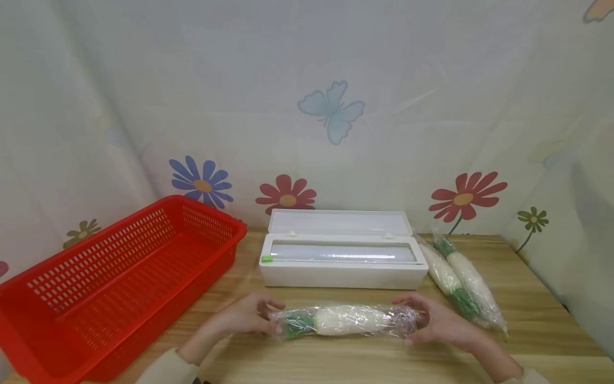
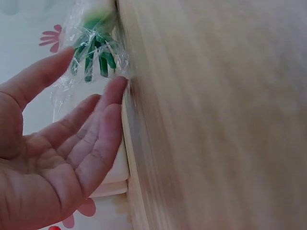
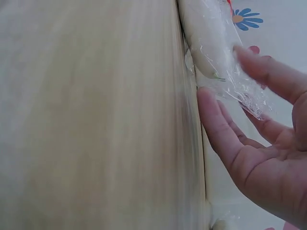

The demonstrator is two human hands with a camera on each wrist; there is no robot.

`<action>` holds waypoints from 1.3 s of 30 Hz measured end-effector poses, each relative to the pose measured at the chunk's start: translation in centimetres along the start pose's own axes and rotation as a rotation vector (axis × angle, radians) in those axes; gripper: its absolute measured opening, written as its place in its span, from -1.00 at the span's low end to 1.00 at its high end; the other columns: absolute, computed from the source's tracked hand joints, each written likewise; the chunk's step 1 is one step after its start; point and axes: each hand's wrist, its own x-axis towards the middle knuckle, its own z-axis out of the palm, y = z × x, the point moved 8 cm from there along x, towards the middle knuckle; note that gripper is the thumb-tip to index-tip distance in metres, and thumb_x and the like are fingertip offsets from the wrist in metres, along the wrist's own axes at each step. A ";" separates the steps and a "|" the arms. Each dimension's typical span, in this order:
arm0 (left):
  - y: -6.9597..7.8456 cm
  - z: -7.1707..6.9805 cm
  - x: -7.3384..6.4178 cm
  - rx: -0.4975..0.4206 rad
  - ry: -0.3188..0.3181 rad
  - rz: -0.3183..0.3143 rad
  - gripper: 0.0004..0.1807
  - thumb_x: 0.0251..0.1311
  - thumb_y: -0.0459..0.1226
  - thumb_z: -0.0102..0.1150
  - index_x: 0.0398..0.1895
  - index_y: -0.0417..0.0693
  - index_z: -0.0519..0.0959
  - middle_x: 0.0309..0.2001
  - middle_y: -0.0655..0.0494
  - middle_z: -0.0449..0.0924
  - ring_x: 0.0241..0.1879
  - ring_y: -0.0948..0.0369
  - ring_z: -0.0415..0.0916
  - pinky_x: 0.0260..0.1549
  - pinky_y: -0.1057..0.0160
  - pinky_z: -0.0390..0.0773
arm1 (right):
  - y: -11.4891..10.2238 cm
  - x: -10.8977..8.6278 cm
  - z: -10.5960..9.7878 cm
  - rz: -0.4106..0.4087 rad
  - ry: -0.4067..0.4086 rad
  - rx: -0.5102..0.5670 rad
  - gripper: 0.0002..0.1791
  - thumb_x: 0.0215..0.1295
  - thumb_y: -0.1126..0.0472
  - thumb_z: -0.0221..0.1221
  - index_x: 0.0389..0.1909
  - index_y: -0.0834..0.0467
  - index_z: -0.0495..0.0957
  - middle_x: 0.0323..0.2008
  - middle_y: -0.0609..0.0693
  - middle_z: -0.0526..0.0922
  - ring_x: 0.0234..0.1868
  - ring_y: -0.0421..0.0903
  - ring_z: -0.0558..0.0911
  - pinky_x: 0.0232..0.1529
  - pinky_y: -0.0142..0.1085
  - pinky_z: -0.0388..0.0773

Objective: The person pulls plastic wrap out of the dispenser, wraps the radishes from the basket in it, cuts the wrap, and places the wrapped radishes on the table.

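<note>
A white radish [image 1: 352, 320] with cut green stems lies crosswise on the table, wrapped in clear plastic film. At its stem end is my left hand [image 1: 247, 314], with thumb and fingers spread apart around the loose film. The left wrist view shows the green stems [image 2: 96, 52] just beyond those fingertips. My right hand [image 1: 438, 320] is at the other end, its thumb and fingers parted on either side of the crumpled film end [image 3: 249, 98]. Neither hand visibly pinches the film; whether the fingertips touch it, I cannot tell.
Behind the radish stands a white film dispenser box [image 1: 345, 276] with its lid raised and a film roll [image 1: 336, 253] inside. Two more wrapped radishes [image 1: 472, 280] lie at the right. A red plastic basket [image 1: 192, 293] stands at the left. A printed cloth [image 1: 230, 122] hangs behind the table.
</note>
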 end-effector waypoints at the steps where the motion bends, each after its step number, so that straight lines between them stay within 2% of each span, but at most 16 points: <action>1: 0.0 0.0 0.0 0.007 0.001 -0.005 -0.52 -0.13 -0.40 0.34 -0.05 -0.39 0.49 -0.41 0.02 0.58 -0.41 0.20 0.50 -0.48 0.26 0.55 | 0.2 0.0 0.0 0.014 0.005 0.010 -0.22 -0.13 0.38 0.32 0.14 0.46 0.18 0.12 0.52 0.22 -0.17 -0.04 0.56 -0.23 -0.23 0.57; 4: -0.2 -0.1 0.1 0.011 0.012 -0.028 -0.60 -0.15 -0.44 0.32 -0.14 -0.37 0.54 -0.48 0.05 0.58 -0.51 0.24 0.47 -0.53 0.27 0.54 | 0.7 0.2 -0.4 0.058 0.049 0.030 -0.29 -0.13 0.39 0.32 0.09 0.49 0.24 0.04 0.43 0.36 -0.29 -0.06 0.60 -0.30 -0.21 0.60; 9: -0.1 -0.7 0.4 0.037 0.056 -0.050 -0.71 -0.16 -0.44 0.32 -0.26 -0.31 0.60 -0.49 0.07 0.59 -0.51 0.25 0.47 -0.50 0.28 0.53 | 1.1 0.5 -1.0 0.097 0.122 0.076 -0.35 -0.12 0.41 0.33 0.02 0.54 0.29 -0.20 0.14 0.55 -0.30 -0.10 0.59 -0.30 -0.22 0.60; 14: -0.1 -1.0 0.6 0.046 0.094 -0.058 -0.79 -0.17 -0.48 0.31 -0.36 -0.32 0.61 -0.55 0.09 0.56 -0.57 0.28 0.45 -0.55 0.29 0.54 | 1.6 0.7 -0.9 0.133 0.137 0.179 -0.36 -0.10 0.49 0.27 0.02 0.62 0.22 -0.35 0.09 0.60 -0.38 -0.12 0.62 -0.33 -0.22 0.61; 18: 0.0 -1.0 0.6 0.031 0.103 -0.067 -0.79 -0.19 -0.53 0.27 -0.37 -0.34 0.61 -0.56 0.10 0.54 -0.58 0.29 0.44 -0.56 0.28 0.56 | 1.9 0.8 -1.0 0.158 0.164 0.175 -0.38 -0.13 0.50 0.26 0.01 0.61 0.26 -0.36 0.11 0.61 -0.41 -0.11 0.63 -0.34 -0.23 0.61; 20: 0.0 -0.9 0.6 0.025 0.087 -0.068 -0.75 -0.16 -0.51 0.26 -0.29 -0.33 0.61 -0.54 0.08 0.52 -0.57 0.27 0.45 -0.57 0.27 0.56 | 1.9 0.7 -1.1 0.157 0.167 0.155 -0.36 -0.13 0.47 0.28 0.03 0.58 0.27 -0.29 0.19 0.59 -0.42 -0.08 0.63 -0.34 -0.21 0.61; 23: -0.3 -0.4 0.3 -0.020 0.015 -0.089 -0.62 -0.01 -0.38 0.25 -0.06 -0.29 0.52 -0.48 0.01 0.53 -0.56 0.18 0.51 -0.57 0.21 0.58 | 1.9 0.4 -1.0 0.156 0.150 0.133 -0.30 -0.07 0.39 0.30 0.12 0.50 0.25 -0.13 0.35 0.49 -0.41 -0.01 0.63 -0.33 -0.14 0.61; 25: -0.6 0.0 -0.1 -0.059 -0.034 -0.124 -0.52 0.11 -0.23 0.19 0.10 -0.22 0.42 -0.44 -0.03 0.55 -0.54 0.10 0.56 -0.57 0.17 0.59 | 1.8 0.0 -0.8 0.156 0.110 0.155 -0.29 0.03 0.33 0.27 0.20 0.43 0.19 -0.04 0.39 0.39 -0.36 0.04 0.63 -0.31 -0.09 0.60; 27: -1.0 0.3 -0.4 -0.107 -0.062 -0.161 -0.42 0.20 -0.05 0.08 0.19 -0.21 0.32 -0.42 -0.06 0.58 -0.51 0.05 0.60 -0.55 0.14 0.60 | 1.8 -0.4 -0.4 0.161 0.051 0.226 -0.36 0.18 0.29 0.16 0.24 0.37 0.14 -0.02 0.36 0.38 -0.31 0.11 0.63 -0.27 -0.06 0.58; 30: -1.4 0.5 -0.5 -0.172 -0.039 -0.194 -0.34 0.24 0.09 -0.06 0.17 -0.28 0.28 -0.43 -0.07 0.59 -0.46 0.08 0.62 -0.51 0.17 0.61 | 1.6 -0.7 0.3 0.165 -0.032 0.391 -0.54 0.36 0.23 -0.04 0.24 0.26 0.20 -0.05 0.22 0.46 -0.20 0.15 0.62 -0.20 -0.07 0.56; 33: -1.5 0.4 -0.2 -0.233 0.001 -0.181 -0.44 0.29 -0.02 -0.08 0.01 -0.40 0.37 -0.47 -0.04 0.60 -0.47 0.15 0.62 -0.50 0.24 0.61 | 1.4 -0.5 0.6 0.157 -0.059 0.532 -0.64 0.43 0.17 -0.17 0.16 0.16 0.36 -0.10 0.13 0.55 -0.17 0.10 0.63 -0.15 -0.17 0.55; 35: -1.4 0.3 0.0 -0.251 0.023 -0.159 -0.58 0.29 -0.18 -0.06 -0.09 -0.46 0.43 -0.49 -0.01 0.60 -0.50 0.22 0.60 -0.51 0.30 0.59 | 1.4 -0.3 0.7 0.148 -0.050 0.585 -0.66 0.42 0.18 -0.14 0.09 0.17 0.43 -0.15 0.11 0.59 -0.18 0.05 0.64 -0.14 -0.24 0.55; 39: -1.0 0.1 0.4 -0.233 0.062 -0.121 -0.72 0.16 -0.38 0.04 -0.18 -0.50 0.52 -0.50 0.02 0.62 -0.56 0.31 0.53 -0.56 0.39 0.56 | 1.6 0.1 0.5 0.155 0.011 0.601 -0.72 0.33 0.31 -0.01 -0.01 0.27 0.51 -0.24 0.10 0.63 -0.23 -0.07 0.65 -0.19 -0.36 0.56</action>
